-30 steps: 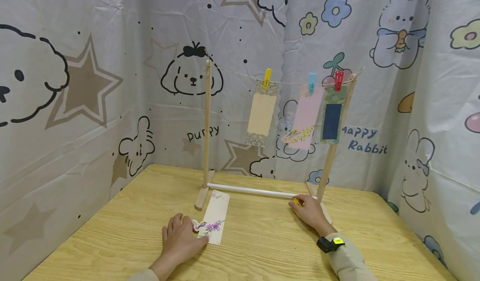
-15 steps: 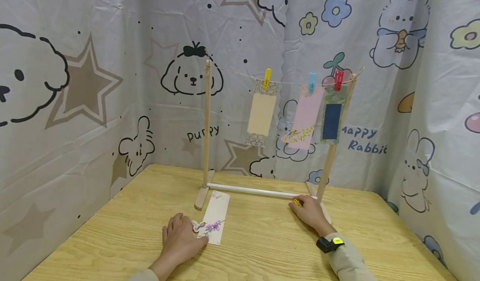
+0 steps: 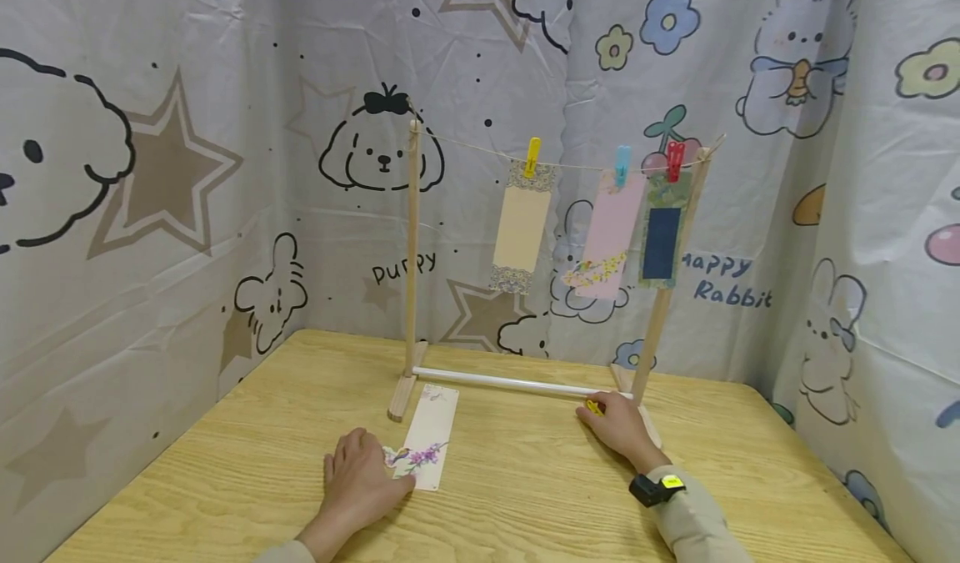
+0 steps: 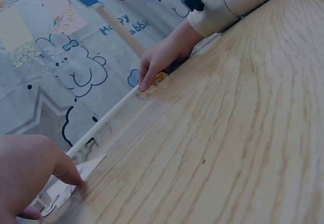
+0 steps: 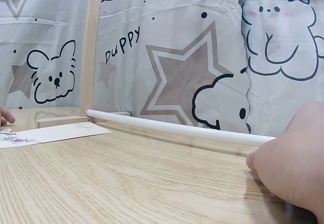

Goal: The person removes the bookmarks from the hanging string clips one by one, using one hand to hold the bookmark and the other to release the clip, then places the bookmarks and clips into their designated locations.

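A cream bookmark with purple blossoms and a bird lies flat on the table. My left hand rests at its lower left, the thumb touching the bookmark's near end and the other fingers on the tabletop. My right hand rests low by the right foot of a wooden rack and holds a small yellow clothespin, mostly covered by the fingers. From the rack's string hang three bookmarks: a cream one on a yellow clothespin, a pink one on a blue clothespin, and a green-and-navy one on a red clothespin.
The rack has a left post, a right post and a white crossbar low between them. The wood-grain table spreads in front of it. A cartoon-printed curtain encloses the back and sides.
Both hands stay in place. The far end of the loose bookmark has dropped very slightly toward the near side. The head view has shifted a touch.
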{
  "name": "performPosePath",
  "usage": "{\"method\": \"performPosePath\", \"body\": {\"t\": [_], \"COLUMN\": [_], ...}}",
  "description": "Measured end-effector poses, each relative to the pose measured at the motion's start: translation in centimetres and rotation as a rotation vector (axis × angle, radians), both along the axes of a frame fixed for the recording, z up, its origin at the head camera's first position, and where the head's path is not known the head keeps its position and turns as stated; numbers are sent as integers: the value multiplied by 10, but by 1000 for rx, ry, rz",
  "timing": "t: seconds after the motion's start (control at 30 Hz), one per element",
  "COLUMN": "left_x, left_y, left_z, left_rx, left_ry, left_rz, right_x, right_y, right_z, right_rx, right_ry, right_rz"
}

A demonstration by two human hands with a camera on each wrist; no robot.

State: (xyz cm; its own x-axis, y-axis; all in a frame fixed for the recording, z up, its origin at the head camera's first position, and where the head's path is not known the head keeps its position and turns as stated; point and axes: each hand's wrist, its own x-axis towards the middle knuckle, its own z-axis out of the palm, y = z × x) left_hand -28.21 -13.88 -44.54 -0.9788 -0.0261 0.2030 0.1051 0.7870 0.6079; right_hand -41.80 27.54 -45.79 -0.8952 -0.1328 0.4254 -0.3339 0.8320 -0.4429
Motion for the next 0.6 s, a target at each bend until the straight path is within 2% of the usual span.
{"method": "performPosePath", "body": {"t": [0.6], "left_x": [0], "left_y": [0], "left_z": [0], "left_rx": [-18], "left_ry": [7], "left_rz": [11], "right_x": [2], "right_y": [-1], "right_z": [0], "right_rx": [7], "right_ry": [-31], "right_rz": [-2]}}
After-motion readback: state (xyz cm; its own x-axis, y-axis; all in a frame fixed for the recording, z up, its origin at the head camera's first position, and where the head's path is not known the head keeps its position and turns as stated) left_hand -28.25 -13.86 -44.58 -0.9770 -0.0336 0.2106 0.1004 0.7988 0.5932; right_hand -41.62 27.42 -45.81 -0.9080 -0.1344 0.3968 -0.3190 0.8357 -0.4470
